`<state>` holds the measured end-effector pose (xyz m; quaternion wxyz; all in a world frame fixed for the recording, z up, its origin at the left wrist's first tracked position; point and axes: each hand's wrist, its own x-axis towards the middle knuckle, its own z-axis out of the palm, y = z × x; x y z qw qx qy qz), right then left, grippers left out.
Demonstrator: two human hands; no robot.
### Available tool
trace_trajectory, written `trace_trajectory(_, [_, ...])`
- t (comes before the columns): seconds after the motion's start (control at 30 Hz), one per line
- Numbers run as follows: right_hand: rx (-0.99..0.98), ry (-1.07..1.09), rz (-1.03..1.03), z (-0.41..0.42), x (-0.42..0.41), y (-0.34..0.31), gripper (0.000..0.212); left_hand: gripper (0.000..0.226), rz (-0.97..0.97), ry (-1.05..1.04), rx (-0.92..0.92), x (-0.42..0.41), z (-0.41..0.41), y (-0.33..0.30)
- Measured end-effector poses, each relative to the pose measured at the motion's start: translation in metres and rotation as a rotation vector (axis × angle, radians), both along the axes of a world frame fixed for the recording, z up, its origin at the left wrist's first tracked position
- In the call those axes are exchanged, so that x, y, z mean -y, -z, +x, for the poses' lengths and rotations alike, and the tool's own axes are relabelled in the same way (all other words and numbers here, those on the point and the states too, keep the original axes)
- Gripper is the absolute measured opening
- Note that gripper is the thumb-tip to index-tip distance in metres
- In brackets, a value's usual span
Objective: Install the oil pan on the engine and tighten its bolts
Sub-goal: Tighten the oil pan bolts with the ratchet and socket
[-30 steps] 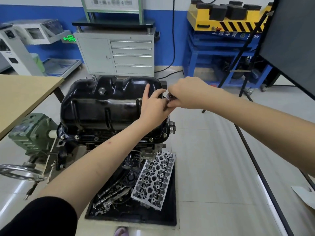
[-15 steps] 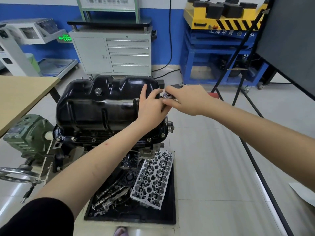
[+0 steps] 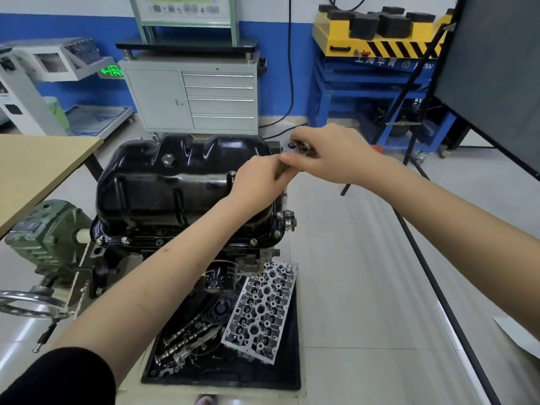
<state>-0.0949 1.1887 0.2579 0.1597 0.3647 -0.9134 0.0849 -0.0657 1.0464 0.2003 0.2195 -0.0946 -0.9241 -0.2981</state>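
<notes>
Oil pan (image 3: 181, 182) edge: left hand (image 3: 257, 179) and right hand (image 3: 330, 154) both curl around a ratchet (image 3: 293, 147).

Black sleeve (image 3: 55, 378) on left upper arm, ends above elbow. Both forearms bare; small red mark (image 3: 166, 250) on left one.

Oil pan (image 3: 175, 182): glossy black. Cylinder head (image 3: 260, 311): silver-grey. Tool cabinet (image 3: 190, 95): light grey. Wall (image 3: 73, 27): blue band. Lift (image 3: 377, 39): yellow, black diagonal stripes. Gearbox (image 3: 49, 235): green. Tabletop (image 3: 38, 165): tan. Sleeve (image 3: 58, 378): black.
</notes>
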Motion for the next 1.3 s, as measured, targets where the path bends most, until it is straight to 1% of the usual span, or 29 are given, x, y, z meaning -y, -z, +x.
trace_trajectory(0.17, [0.090,-0.006,-0.015,0.019,-0.004,0.017,0.041,0.039,-0.074,0.075,0.109,0.001,0.021,0.010])
trace_trajectory(0.23, [0.125,-0.020,-0.010,0.022,-0.004,0.025,0.035,0.036,-0.074,0.076,0.133,0.002,0.026,0.015])
trace_trajectory(0.3, [0.145,-0.028,-0.013,0.024,-0.002,0.030,0.031,0.035,-0.069,0.059,0.142,0.002,0.029,0.020])
trace_trajectory(0.47, [0.112,-0.051,0.001,0.026,0.000,0.033,0.031,0.039,-0.022,0.020,0.121,0.002,0.031,0.027])
trace_trajectory(0.53, [0.107,-0.057,0.015,0.027,0.000,0.033,0.033,0.038,-0.015,0.014,0.120,0.002,0.033,0.028])
trace_trajectory(0.63, [0.108,-0.071,0.034,0.028,0.000,0.033,0.037,0.033,0.035,0.009,0.125,0.003,0.034,0.031])
trace_trajectory(0.77, [0.168,-0.037,0.052,0.025,0.001,0.032,0.040,0.025,0.206,-0.026,0.098,-0.004,0.040,0.042])
trace_trajectory(0.83, [0.175,-0.001,0.100,0.025,0.005,0.030,0.042,0.025,0.231,-0.034,0.067,-0.007,0.041,0.046])
trace_trajectory(0.9, [0.136,-0.021,0.189,0.024,0.007,0.025,0.040,0.023,0.192,0.023,0.057,-0.003,0.040,0.046])
trace_trajectory(1.0, [0.119,-0.143,0.333,0.023,0.005,0.011,0.025,0.018,0.139,0.137,0.110,0.006,0.039,0.040])
trace_trajectory(1.07, [0.165,-0.215,0.368,0.020,0.003,0.004,0.019,0.018,0.113,0.149,0.145,0.009,0.037,0.040])
trace_trajectory(1.1, [0.171,-0.215,0.373,0.019,0.003,0.002,0.017,0.019,0.112,0.144,0.152,0.010,0.036,0.041])
trace_trajectory(1.13, [0.149,-0.195,0.382,0.019,0.005,0.001,0.018,0.019,0.118,0.135,0.151,0.009,0.035,0.042])
trace_trajectory(1.23, [0.013,-0.081,0.440,0.021,0.011,0.006,0.039,0.020,0.200,0.067,0.121,0.005,0.036,0.045])
trace_trajectory(1.3, [-0.004,-0.034,0.410,0.023,0.014,0.010,0.046,0.020,0.228,0.039,0.069,0.003,0.037,0.048])
